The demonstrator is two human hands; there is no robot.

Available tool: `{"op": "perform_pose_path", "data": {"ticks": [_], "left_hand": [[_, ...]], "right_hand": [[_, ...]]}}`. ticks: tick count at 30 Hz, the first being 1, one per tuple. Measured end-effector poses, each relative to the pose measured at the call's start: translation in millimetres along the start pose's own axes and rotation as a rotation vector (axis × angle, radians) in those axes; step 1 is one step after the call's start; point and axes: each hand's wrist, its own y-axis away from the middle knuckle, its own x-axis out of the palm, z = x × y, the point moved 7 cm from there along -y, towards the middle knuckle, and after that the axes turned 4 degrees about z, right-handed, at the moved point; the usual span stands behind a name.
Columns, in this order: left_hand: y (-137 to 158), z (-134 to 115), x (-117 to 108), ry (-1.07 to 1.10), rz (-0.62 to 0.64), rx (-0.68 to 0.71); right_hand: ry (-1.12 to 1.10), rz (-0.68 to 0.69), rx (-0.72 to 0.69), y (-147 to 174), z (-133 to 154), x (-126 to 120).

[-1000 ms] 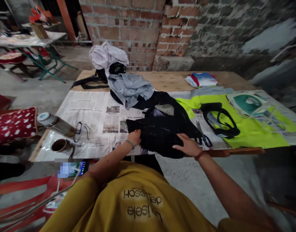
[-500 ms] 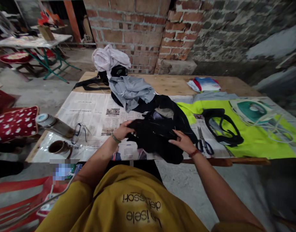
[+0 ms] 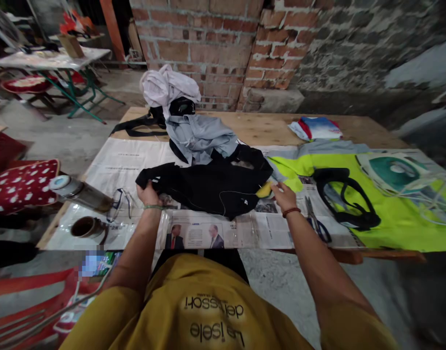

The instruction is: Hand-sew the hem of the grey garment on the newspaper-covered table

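A black garment with small white marks and a thin pale line lies stretched sideways over the newspaper. My left hand is closed around its left end, thumb near the white stripes. At the opposite end, my right hand pinches the edge beside a yellow patch; whether that patch belongs to the garment I cannot tell. Just right of this hand lie scissors with dark handles. A crumpled grey garment rests against the far side of the black one.
Newspaper covers the wooden table. A flask, brown mug and glasses stand left. An iron and its black holder rest on neon-yellow cloth. Folded clothing lies behind.
The bunched black garment is now spread out wide. My left hand has moved left with its end, and the yellow patch has come into view by my right hand.
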Motion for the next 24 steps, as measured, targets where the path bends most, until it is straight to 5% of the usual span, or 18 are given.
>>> {"op": "perform_pose_path", "data": {"ticks": [3, 6, 9, 12, 16, 20, 24], "left_hand": [[14, -11, 16, -0.249, -0.006, 0.248], [36, -35, 75, -0.470, 0.170, 0.457], [88, -46, 164, -0.764, 0.604, 0.621], [164, -12, 225, -1.192, 1.132, 0.671], [233, 70, 211, -1.622, 1.604, 0.329], [251, 102, 182, -1.653, 1.672, 0.320], [238, 96, 177, -1.529, 1.734, 0.178]], "right_hand": [[-0.022, 0.050, 0.031, -2, 1, 28], [-0.066, 0.096, -0.028, -2, 10, 50], [-0.073, 0.118, -0.115, 0, 16, 62], [-0.043, 0.084, -0.125, -1, 9, 56], [-0.025, -0.087, -0.134, -16, 8, 16], [-0.131, -0.309, -0.095, -37, 47, -31], [-0.352, -0.266, -0.231, -56, 141, -27]]}}
